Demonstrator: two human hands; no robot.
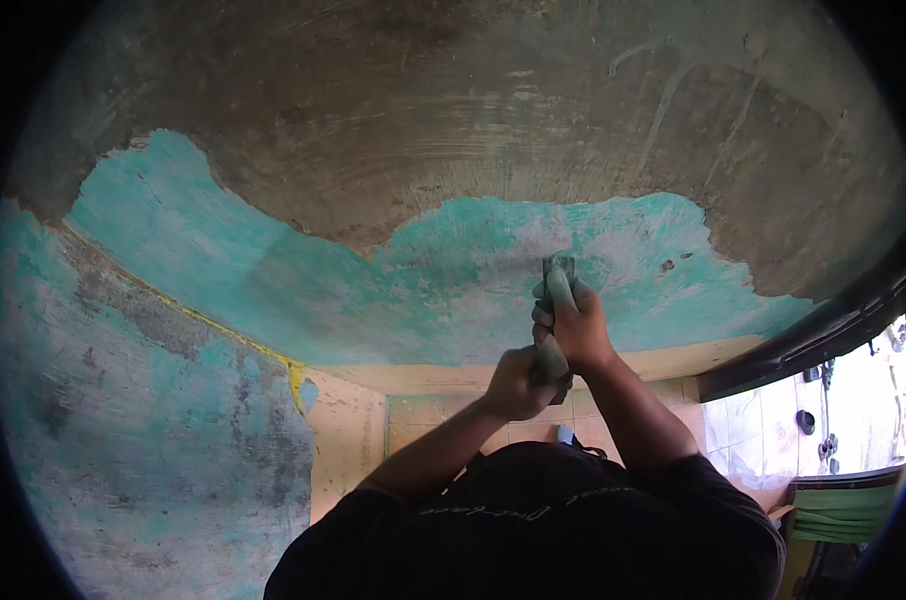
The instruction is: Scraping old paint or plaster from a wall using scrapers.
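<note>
Both my hands are gripping one dark scraping tool, its flat blade end (559, 267) against the turquoise painted wall (453, 300). My right hand (577, 319) wraps the upper part near the blade, with the thumb laid along it. Lower down, my left hand (524, 381) is closed round the handle end, partly hidden by the fingers. The fingers look dusty or gloved; I cannot tell which. Above the ragged paint edge lies bare grey-brown plaster (423, 112) with pale scrape marks. Small chips show in the paint right of the tool.
At left a side wall (175, 435) with patchy paint meets this wall along a yellow-lined corner (235, 339). Peach tiles (415, 411) cover the floor below. At right are a dark frame (805, 341), a bright opening with footwear (805, 421) outside, and a green cloth (843, 512).
</note>
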